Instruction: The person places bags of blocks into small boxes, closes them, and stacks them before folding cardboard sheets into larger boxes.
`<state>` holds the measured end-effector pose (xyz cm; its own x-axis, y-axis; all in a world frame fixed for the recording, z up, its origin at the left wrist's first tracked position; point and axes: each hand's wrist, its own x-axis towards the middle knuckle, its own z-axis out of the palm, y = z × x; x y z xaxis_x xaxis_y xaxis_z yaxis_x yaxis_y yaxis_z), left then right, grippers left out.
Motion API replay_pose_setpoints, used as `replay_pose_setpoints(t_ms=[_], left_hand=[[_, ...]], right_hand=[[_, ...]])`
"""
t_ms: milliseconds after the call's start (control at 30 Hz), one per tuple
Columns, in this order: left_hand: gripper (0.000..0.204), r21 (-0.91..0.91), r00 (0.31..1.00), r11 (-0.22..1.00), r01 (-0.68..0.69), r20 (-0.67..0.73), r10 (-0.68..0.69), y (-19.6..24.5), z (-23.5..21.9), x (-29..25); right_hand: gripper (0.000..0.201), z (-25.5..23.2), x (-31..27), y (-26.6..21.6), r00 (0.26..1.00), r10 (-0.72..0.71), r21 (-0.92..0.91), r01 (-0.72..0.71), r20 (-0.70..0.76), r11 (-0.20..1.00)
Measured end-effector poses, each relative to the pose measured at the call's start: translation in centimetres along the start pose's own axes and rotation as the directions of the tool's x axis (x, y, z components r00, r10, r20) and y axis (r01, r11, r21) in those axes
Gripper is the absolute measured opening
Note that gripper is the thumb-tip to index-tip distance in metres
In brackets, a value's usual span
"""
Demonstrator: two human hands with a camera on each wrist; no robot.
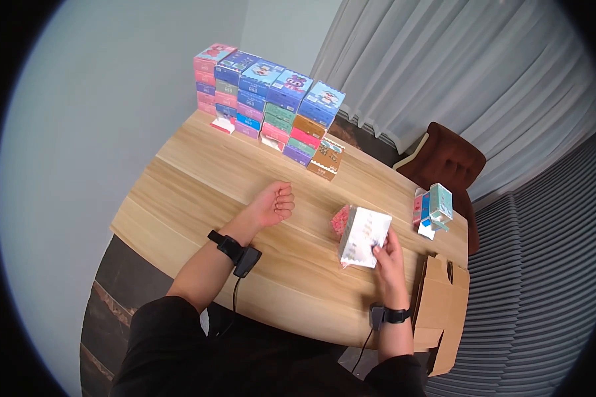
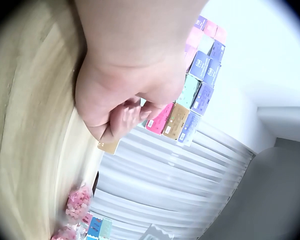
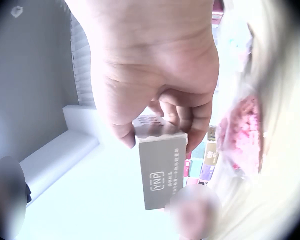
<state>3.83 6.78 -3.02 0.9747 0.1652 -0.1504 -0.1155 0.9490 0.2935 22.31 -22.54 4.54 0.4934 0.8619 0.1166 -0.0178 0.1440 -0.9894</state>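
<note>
My right hand (image 1: 391,261) grips a small carton (image 1: 366,237) by its near right edge, thumb on its pale printed face. In the right wrist view the carton's grey side (image 3: 162,172) shows the letters YNP. Just left of the carton, partly hidden behind it, lies a clear bag of pink pieces (image 1: 340,221); the right wrist view shows the bag (image 3: 244,134) more fully. My left hand (image 1: 273,204) rests at the middle of the wooden table, fingers loosely curled, holding nothing.
Colourful boxes (image 1: 265,99) stand stacked in a row along the table's far left edge. A few more boxes (image 1: 434,205) stand at the right edge. Flattened brown cardboard (image 1: 437,298) lies at the near right. A brown chair (image 1: 440,159) stands beyond the table.
</note>
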Motion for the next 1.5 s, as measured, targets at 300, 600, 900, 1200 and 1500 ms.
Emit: replay_pose_setpoints(t_ms=[300, 600, 900, 1200, 1500], left_hand=[[0.040, 0.107, 0.997, 0.992, 0.066, -0.052, -0.060, 0.4, 0.4, -0.2], [0.040, 0.152, 0.995, 0.984, 0.090, -0.050, -0.084, 0.3, 0.3, -0.1], [0.036, 0.159, 0.995, 0.983, 0.097, -0.029, -0.093, 0.4, 0.2, -0.2], [0.036, 0.149, 0.995, 0.984, 0.094, -0.034, -0.090, 0.3, 0.2, -0.1], [0.036, 0.172, 0.996, 0.981, 0.090, -0.043, -0.084, 0.3, 0.5, -0.2]], right_hand=[[0.031, 1.6, 15.7, -0.4, 0.972, 0.192, 0.176, -0.167, -0.134, 0.970], [0.035, 2.7, 24.3, 5.4, 0.847, 0.320, -0.195, -0.430, -0.425, 0.881], [0.048, 6.0, 22.5, 3.5, 0.890, 0.329, -0.187, -0.398, -0.317, 0.898], [0.081, 6.3, 21.8, 4.9, 0.919, 0.207, -0.294, -0.311, -0.336, 0.904], [0.084, 7.2, 21.4, 4.2, 0.951, 0.138, -0.450, -0.255, -0.277, 0.856]])
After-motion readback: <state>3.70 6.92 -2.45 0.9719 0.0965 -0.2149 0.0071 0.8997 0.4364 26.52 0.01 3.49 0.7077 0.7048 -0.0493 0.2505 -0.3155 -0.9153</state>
